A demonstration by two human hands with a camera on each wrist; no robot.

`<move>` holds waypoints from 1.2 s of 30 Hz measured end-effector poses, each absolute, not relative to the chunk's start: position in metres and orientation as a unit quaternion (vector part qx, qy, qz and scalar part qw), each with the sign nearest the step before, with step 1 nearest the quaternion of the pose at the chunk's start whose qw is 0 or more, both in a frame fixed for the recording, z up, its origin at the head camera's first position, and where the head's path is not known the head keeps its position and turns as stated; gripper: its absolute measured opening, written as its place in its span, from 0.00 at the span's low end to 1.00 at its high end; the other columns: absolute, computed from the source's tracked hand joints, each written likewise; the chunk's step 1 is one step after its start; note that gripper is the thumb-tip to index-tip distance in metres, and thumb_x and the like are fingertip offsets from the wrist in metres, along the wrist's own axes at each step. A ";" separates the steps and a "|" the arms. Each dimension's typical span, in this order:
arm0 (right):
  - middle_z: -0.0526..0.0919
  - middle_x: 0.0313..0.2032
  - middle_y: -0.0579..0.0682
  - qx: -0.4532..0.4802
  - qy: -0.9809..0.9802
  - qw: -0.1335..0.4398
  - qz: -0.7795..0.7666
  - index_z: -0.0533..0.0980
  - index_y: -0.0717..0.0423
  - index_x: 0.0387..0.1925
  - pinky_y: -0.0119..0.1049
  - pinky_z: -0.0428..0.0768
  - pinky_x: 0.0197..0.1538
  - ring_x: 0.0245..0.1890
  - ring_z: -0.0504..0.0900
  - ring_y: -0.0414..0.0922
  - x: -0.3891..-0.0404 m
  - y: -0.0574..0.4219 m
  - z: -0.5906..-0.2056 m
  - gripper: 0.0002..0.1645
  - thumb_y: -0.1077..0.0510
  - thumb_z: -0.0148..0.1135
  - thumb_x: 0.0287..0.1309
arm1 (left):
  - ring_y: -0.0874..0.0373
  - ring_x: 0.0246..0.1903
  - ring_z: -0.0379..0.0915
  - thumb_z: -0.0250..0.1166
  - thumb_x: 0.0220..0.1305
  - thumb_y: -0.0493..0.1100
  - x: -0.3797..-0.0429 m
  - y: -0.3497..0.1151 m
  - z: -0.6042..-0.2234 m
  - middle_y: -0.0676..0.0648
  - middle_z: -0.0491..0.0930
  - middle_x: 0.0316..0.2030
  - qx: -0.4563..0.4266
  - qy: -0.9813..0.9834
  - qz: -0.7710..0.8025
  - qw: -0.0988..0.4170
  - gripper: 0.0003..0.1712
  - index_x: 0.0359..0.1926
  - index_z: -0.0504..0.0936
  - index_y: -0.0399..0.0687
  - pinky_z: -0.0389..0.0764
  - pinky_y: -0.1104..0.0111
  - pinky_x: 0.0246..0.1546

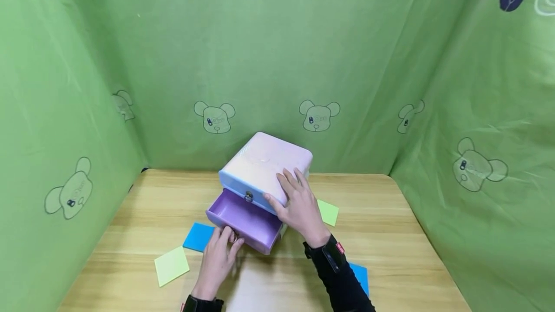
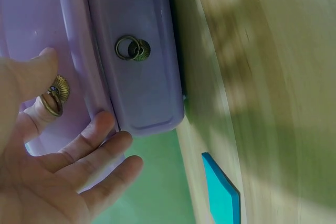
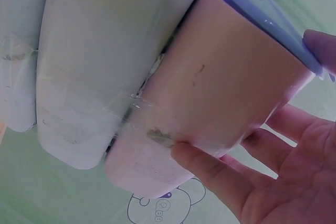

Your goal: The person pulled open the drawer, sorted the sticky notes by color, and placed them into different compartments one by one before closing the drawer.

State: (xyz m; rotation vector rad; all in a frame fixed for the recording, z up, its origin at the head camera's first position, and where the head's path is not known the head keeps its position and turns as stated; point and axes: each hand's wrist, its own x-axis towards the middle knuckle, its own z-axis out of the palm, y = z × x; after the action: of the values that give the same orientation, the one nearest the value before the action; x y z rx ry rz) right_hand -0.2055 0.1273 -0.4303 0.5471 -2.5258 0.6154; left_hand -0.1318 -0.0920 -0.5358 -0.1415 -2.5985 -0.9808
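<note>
A small drawer cabinet with a pink top [image 1: 264,155] and a light blue top drawer front [image 1: 236,188] stands at an angle on the table. Below that front, a purple drawer [image 1: 260,225] is pulled out, and its visible inside holds nothing. My left hand [image 1: 215,260] has a finger hooked through the drawer's brass ring pull [image 2: 61,88], thumb close by. Beneath it, another purple drawer [image 2: 139,93] is closed, its own ring hanging free. My right hand [image 1: 301,208] rests on the cabinet's top right corner, thumb at the front edge, fingers spread over the top and side.
Around the cabinet lie a blue square [image 1: 198,237], a pale yellow-green square [image 1: 171,266], another yellow-green square [image 1: 328,212] and a blue piece [image 1: 360,276] partly behind the right sleeve. Green cloth [image 1: 269,61] walls the wooden table [image 1: 390,235] at the back and sides.
</note>
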 end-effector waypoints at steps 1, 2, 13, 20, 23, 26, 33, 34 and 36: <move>0.75 0.69 0.63 0.200 -0.923 0.241 0.225 0.74 0.58 0.66 0.63 0.68 0.73 0.74 0.66 0.65 -0.206 0.127 -0.430 0.42 0.34 0.65 0.61 | 0.60 0.34 0.65 0.71 0.61 0.44 -0.131 -0.093 -0.536 0.50 0.69 0.34 -0.049 -0.919 -0.348 0.180 0.17 0.30 0.68 0.51 0.71 0.68 0.36; 0.75 0.68 0.63 0.202 -0.922 0.241 0.225 0.74 0.58 0.66 0.63 0.68 0.73 0.74 0.66 0.65 -0.206 0.127 -0.430 0.42 0.34 0.65 0.61 | 0.60 0.34 0.64 0.71 0.61 0.45 -0.130 -0.094 -0.537 0.51 0.69 0.33 -0.049 -0.918 -0.349 0.180 0.17 0.30 0.68 0.52 0.70 0.69 0.35; 0.74 0.69 0.63 0.199 -0.925 0.231 0.226 0.74 0.58 0.67 0.64 0.69 0.72 0.74 0.65 0.65 -0.208 0.126 -0.429 0.43 0.34 0.65 0.61 | 0.61 0.31 0.62 0.72 0.61 0.44 -0.123 -0.098 -0.539 0.51 0.67 0.31 -0.045 -0.919 -0.349 0.180 0.17 0.31 0.68 0.51 0.69 0.72 0.31; 0.74 0.69 0.63 0.199 -0.925 0.230 0.226 0.74 0.58 0.67 0.64 0.68 0.72 0.74 0.65 0.65 -0.208 0.126 -0.430 0.42 0.34 0.65 0.61 | 0.62 0.33 0.63 0.72 0.61 0.45 -0.116 -0.099 -0.539 0.53 0.68 0.31 -0.036 -0.921 -0.347 0.172 0.17 0.31 0.69 0.52 0.71 0.70 0.33; 0.74 0.69 0.63 0.199 -0.926 0.228 0.226 0.74 0.58 0.66 0.65 0.68 0.72 0.74 0.65 0.66 -0.206 0.126 -0.433 0.42 0.35 0.65 0.61 | 0.61 0.36 0.66 0.73 0.61 0.46 -0.112 -0.100 -0.541 0.54 0.71 0.32 -0.029 -0.922 -0.346 0.169 0.16 0.31 0.70 0.53 0.75 0.66 0.37; 0.74 0.69 0.63 0.200 -0.926 0.229 0.226 0.74 0.58 0.67 0.65 0.69 0.72 0.74 0.65 0.65 -0.205 0.125 -0.434 0.42 0.35 0.65 0.61 | 0.58 0.39 0.71 0.73 0.60 0.46 -0.109 -0.101 -0.542 0.53 0.76 0.35 -0.017 -0.922 -0.348 0.166 0.14 0.32 0.73 0.53 0.79 0.61 0.41; 0.73 0.69 0.63 0.198 -0.926 0.232 0.223 0.73 0.58 0.67 0.64 0.68 0.72 0.74 0.65 0.65 -0.204 0.126 -0.433 0.43 0.34 0.65 0.61 | 0.55 0.43 0.78 0.73 0.60 0.44 -0.108 -0.106 -0.540 0.51 0.84 0.41 -0.010 -0.920 -0.350 0.174 0.05 0.35 0.84 0.53 0.82 0.57 0.45; 0.73 0.70 0.63 0.198 -0.926 0.232 0.223 0.73 0.58 0.67 0.64 0.68 0.72 0.74 0.65 0.65 -0.204 0.126 -0.433 0.43 0.35 0.65 0.61 | 0.55 0.43 0.79 0.73 0.60 0.44 -0.109 -0.107 -0.539 0.51 0.85 0.41 -0.013 -0.919 -0.351 0.178 0.05 0.36 0.86 0.52 0.83 0.57 0.45; 0.73 0.70 0.63 0.198 -0.926 0.232 0.223 0.73 0.58 0.67 0.64 0.68 0.72 0.74 0.65 0.65 -0.205 0.127 -0.431 0.43 0.35 0.65 0.61 | 0.55 0.43 0.80 0.73 0.59 0.42 -0.110 -0.109 -0.538 0.50 0.86 0.41 -0.019 -0.916 -0.355 0.186 0.05 0.38 0.87 0.52 0.84 0.56 0.46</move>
State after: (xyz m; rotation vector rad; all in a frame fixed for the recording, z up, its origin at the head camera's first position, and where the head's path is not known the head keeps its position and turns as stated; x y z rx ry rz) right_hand -0.2052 0.1265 -0.4309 0.5442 -2.5439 0.6121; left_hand -0.1101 -0.1094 -0.5375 -0.0548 -2.5798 -1.0003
